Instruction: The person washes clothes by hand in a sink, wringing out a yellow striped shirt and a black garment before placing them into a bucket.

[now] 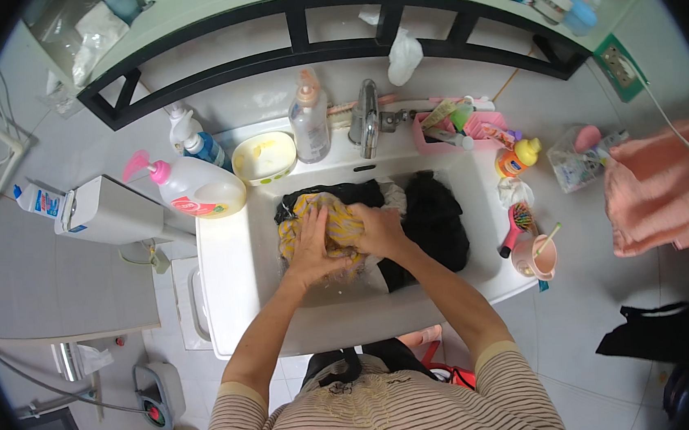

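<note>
In the white sink point(242, 306), my two hands hold a bunched yellow and grey patterned cloth point(344, 225) between them. My left hand point(313, 249) lies against its near left side, fingers stretched up over it and thumb toward the right. From the right, my right hand point(379, 230) is closed round the bundle, its fingertips partly hidden by the folds. Dark wet cloth point(359, 191) lies behind and beneath the bundle. More black cloth point(435, 223) fills the right side of the basin, with a pale piece point(393, 195) between.
A metal faucet point(366, 123) rises behind the basin. Along the left rim stand a detergent bottle with pink cap point(203, 193), a soap dish point(264, 158) and a clear pump bottle point(309, 124). On the right are a pink basket point(428, 144), a hairbrush point(513, 229) and a pink cup point(534, 257).
</note>
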A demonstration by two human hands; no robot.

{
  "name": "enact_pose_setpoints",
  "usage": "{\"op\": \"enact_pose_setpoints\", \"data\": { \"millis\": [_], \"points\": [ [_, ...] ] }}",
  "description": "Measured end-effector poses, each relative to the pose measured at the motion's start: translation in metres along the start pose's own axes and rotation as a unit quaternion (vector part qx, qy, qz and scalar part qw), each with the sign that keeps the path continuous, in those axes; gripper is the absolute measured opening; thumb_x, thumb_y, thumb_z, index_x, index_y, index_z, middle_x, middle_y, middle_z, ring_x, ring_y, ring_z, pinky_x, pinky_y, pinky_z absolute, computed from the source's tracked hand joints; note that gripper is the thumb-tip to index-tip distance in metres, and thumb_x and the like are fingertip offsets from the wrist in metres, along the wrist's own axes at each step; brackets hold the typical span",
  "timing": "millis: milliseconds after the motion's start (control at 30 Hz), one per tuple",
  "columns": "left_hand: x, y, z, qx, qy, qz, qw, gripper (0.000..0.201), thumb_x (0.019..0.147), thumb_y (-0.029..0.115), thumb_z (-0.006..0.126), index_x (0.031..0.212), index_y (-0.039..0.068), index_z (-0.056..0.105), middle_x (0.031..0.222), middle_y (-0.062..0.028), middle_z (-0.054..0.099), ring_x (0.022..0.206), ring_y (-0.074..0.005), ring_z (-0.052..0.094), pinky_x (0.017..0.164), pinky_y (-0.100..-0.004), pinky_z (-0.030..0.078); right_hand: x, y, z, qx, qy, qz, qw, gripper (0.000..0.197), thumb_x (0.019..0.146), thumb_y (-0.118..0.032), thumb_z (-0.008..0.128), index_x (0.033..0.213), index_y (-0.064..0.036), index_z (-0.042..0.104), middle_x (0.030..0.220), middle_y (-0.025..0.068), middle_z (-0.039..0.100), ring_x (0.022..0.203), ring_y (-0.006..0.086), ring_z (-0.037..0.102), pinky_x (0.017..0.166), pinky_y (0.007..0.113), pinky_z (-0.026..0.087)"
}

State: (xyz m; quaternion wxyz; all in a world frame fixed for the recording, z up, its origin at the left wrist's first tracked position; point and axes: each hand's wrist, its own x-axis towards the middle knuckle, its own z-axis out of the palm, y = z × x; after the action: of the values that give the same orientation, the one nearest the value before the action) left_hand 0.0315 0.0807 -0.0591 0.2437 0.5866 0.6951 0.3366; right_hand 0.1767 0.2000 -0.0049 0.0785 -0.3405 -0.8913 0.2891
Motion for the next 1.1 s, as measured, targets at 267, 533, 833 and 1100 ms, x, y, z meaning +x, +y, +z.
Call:
{"op": "enact_pose_setpoints", "data": {
  "millis": [267,533,833,1100],
  "points": [
    [0.008,0.141,-0.116,-0.359,0.107,0.085,0.923,0.116,0.048,0.009,0.085,0.141,0.007,0.016,0.137,-0.0139,0.03,0.126,-0.0278,0.035,0.105,-0.0407,0.031,-0.015,-0.141,-0.146,0.349,0.135,-0.154,0.914,0.05,0.058,-0.005,0.063,0.107,-0.0007,0.052,0.091,0.0097,0.061,0.086,0.0164,0.06,0.077,0.028,0.048],
    [0.0,0.154,-0.113,-0.222,0.319,0.263,0.883,0.125,0.045,0.024,0.09,0.14,0.009,0.009,0.137,-0.0145,0.03,0.123,-0.0269,0.038,0.101,-0.0383,0.034,-0.023,-0.231,-0.192,0.605,0.165,-0.133,0.767,0.06,0.063,0.002,0.06,0.119,0.0053,0.039,0.1,0.0148,0.057,0.087,0.0184,0.058,0.074,0.029,0.049],
    [-0.02,0.085,-0.032,-0.748,0.077,-0.144,0.643,0.053,0.066,0.008,0.06,0.118,0.004,0.049,0.1,-0.0108,0.059,0.092,-0.0253,0.059,0.082,-0.0379,0.048,0.01,-0.077,-0.103,0.398,-0.081,0.014,0.914,0.052,0.08,-0.007,0.059,0.129,0.0002,0.043,0.081,0.0027,0.06,0.064,0.007,0.053,0.054,0.019,0.039],
    [-0.047,0.043,0.025,-0.884,-0.078,-0.201,0.415,0.052,0.073,0.02,0.059,0.12,0.003,0.049,0.106,-0.0147,0.06,0.091,-0.0312,0.059,0.081,-0.0431,0.05,0.006,0.02,0.006,0.73,-0.03,0.018,0.683,0.065,0.079,-0.03,0.066,0.132,-0.005,0.038,0.111,0.0103,0.053,0.099,0.0226,0.056,0.084,0.035,0.047]
  ]
}}
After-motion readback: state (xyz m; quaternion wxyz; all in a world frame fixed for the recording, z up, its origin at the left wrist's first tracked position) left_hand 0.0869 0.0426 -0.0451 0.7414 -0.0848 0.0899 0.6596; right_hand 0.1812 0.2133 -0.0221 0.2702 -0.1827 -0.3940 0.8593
